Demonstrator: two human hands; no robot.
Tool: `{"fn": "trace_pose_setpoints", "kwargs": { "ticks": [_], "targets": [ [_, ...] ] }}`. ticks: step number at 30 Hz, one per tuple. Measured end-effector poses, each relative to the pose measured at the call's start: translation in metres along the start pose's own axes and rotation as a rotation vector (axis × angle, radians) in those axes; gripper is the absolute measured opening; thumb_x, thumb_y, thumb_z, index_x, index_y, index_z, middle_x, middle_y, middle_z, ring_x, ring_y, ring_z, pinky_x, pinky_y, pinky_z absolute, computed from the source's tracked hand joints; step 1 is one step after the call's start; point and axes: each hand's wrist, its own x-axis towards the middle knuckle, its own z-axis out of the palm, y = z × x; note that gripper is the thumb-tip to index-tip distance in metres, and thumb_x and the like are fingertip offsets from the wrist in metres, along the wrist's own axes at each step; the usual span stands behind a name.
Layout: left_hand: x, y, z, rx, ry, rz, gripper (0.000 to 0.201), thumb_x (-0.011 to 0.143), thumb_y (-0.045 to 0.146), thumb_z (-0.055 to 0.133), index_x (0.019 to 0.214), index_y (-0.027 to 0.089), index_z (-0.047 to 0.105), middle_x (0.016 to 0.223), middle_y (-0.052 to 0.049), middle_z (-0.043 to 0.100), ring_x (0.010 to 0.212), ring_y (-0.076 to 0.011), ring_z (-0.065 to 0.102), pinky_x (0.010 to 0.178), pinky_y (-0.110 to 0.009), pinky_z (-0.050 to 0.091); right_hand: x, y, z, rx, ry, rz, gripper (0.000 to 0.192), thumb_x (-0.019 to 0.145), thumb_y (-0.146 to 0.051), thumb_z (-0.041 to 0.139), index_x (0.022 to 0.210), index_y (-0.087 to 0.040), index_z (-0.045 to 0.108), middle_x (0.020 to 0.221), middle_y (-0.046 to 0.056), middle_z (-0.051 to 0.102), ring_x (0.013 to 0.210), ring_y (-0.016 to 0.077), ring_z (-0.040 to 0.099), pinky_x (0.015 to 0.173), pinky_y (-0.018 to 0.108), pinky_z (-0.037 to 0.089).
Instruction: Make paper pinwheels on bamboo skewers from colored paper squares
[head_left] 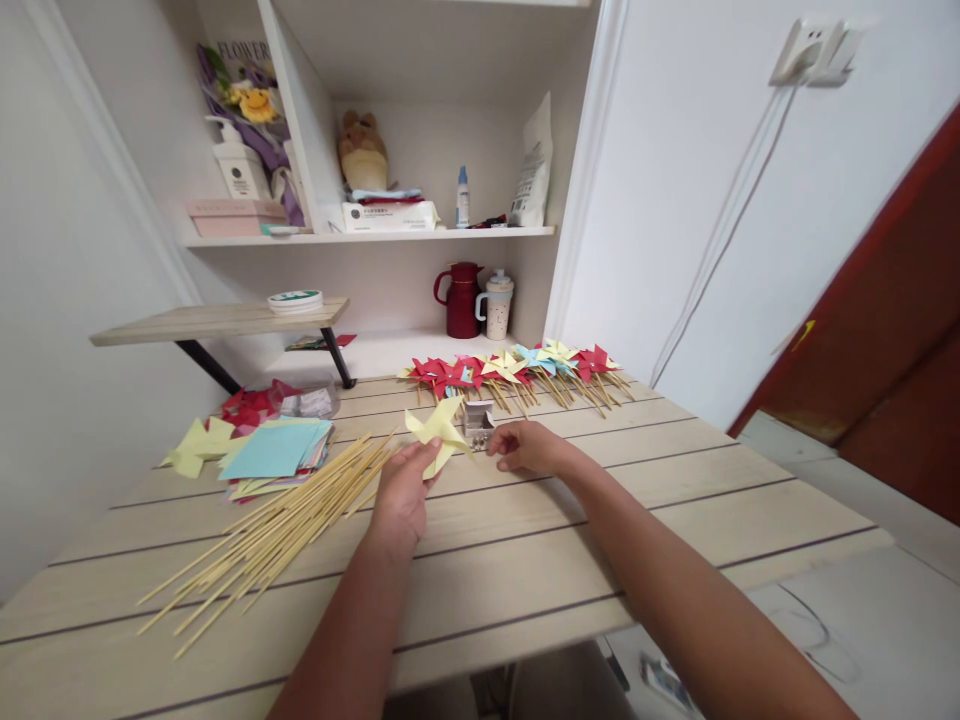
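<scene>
My left hand (405, 485) is closed on a pale yellow paper pinwheel (439, 430), pinching it near its lower edge above the table. My right hand (525, 448) has its fingers curled together beside a small open box (478, 418). Small shiny pieces lie at the front of that box, too small to name surely. Whatever the right fingertips may hold is too small to make out. Left of my left hand, a bundle of thin wooden sticks (300, 530) lies fanned out on the table.
A stack of coloured paper squares (277, 447) lies at the left, beside yellow folded paper (199, 445) and a clear container (309, 402). Several finished pinwheels on sticks (506, 368) line the table's back. A red jug (463, 300) and cup (496, 305) stand behind.
</scene>
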Motion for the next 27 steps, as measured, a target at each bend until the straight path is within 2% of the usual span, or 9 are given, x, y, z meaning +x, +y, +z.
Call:
{"fn": "trace_pose_setpoints", "kwargs": {
  "ticks": [11,27],
  "targets": [
    [0.0004,-0.0011,-0.0014,0.004,-0.004,0.003,0.019,0.061,0.018,0.086,0.076,0.014,0.075,0.089,-0.007,0.074,0.082,-0.0153,0.065,0.07,-0.024,0.049,-0.002,0.0017,-0.0031,0.022,-0.042,0.0,0.018,0.057,-0.01,0.066,0.072,-0.018,0.068,0.066,-0.002,0.066,0.065,0.0131,0.06,0.061,0.022,0.045],
    [-0.0004,-0.0008,-0.0011,0.004,-0.004,0.006,0.02,0.059,0.018,0.087,0.073,0.014,0.074,0.087,-0.005,0.074,0.082,-0.015,0.065,0.071,-0.025,0.048,-0.0012,0.0014,-0.0027,0.004,-0.046,-0.008,0.012,0.056,-0.013,0.066,0.066,-0.019,0.07,0.061,-0.004,0.067,0.059,0.0124,0.058,0.056,0.022,0.041]
  ]
}}
